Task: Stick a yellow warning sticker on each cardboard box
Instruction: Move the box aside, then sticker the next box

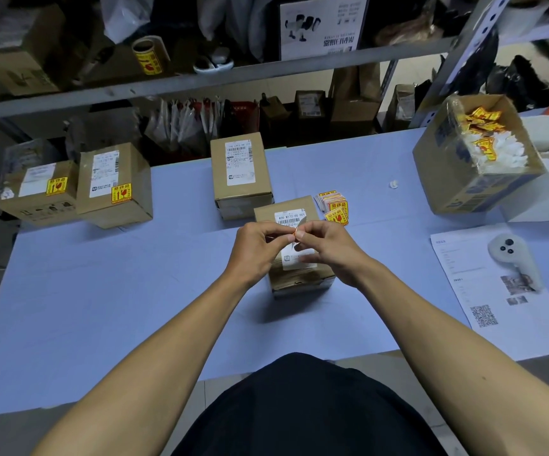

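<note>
Both hands are up over the middle of the counter [102, 291] and meeting fingertip to fingertip. My left hand [260, 250] has thumb and forefinger curled in a pinch on a small sticker [296, 232], and my right hand [329, 250] pinches the same sticker from the other side. I see only a sliver of orange-yellow edge and a pale curl of backing between the fingers, so I cannot tell how far it is peeled.

Right beneath the hands sits the near box [299, 278], white shipping label on top, no yellow sticker visible on it. Just behind it stands the taller box [240, 179], also showing only its white label. Just to the right of the near box lies a fanned stack of stickers [334, 205], flat on the counter.

Over at the far left, two boxes stand side by side: the left box [36, 195] and the second box [115, 185], each carrying a yellow warning sticker beside its label.

At the far right an open carton [463, 166] holds loose yellow stickers and white backing scraps. Nearer on the right a printed sheet [496, 291] lies on the counter with a white controller [509, 255] resting on it. On the shelf above, a sticker roll [148, 55] stands.
</note>
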{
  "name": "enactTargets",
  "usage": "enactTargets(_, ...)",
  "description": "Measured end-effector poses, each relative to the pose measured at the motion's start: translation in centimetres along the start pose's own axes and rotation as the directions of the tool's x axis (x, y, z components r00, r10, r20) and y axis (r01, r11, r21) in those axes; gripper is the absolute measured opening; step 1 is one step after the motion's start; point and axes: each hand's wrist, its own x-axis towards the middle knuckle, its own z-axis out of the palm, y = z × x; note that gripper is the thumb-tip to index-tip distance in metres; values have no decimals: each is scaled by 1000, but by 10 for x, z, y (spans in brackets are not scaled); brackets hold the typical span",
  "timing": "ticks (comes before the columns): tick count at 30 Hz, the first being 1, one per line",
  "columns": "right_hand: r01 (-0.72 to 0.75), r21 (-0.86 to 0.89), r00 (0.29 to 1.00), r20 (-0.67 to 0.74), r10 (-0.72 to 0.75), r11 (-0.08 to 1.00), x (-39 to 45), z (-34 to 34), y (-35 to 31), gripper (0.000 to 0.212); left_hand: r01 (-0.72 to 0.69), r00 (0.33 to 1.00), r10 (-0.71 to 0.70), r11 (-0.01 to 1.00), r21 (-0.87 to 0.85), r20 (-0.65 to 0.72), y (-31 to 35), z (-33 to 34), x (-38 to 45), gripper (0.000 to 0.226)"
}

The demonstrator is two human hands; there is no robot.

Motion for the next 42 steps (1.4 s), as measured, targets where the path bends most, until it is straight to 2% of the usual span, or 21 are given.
enactTargets(15, 9, -27, 996, -92, -11, 1000, -3, 12, -2, 19, 30, 999, -31, 998, -55, -13, -1, 3, -2, 15)
enactTargets(21, 34, -77, 995, -94, -41, 996, -2, 12, -4, 23, 63, 998, -65, 990, -129, -8, 0, 5, -1, 14)
enactTargets(31, 83, -180, 989, -104, -103, 980, -3, 9, 0, 14, 97, 995, -101, 980, -175, -12, 2, 8, 0, 5)
enactTargets(42, 36, 30, 988, -153, -31, 999, -7, 8, 1, 14, 94, 995, -95, 985, -147, -5, -1, 6, 0, 11)
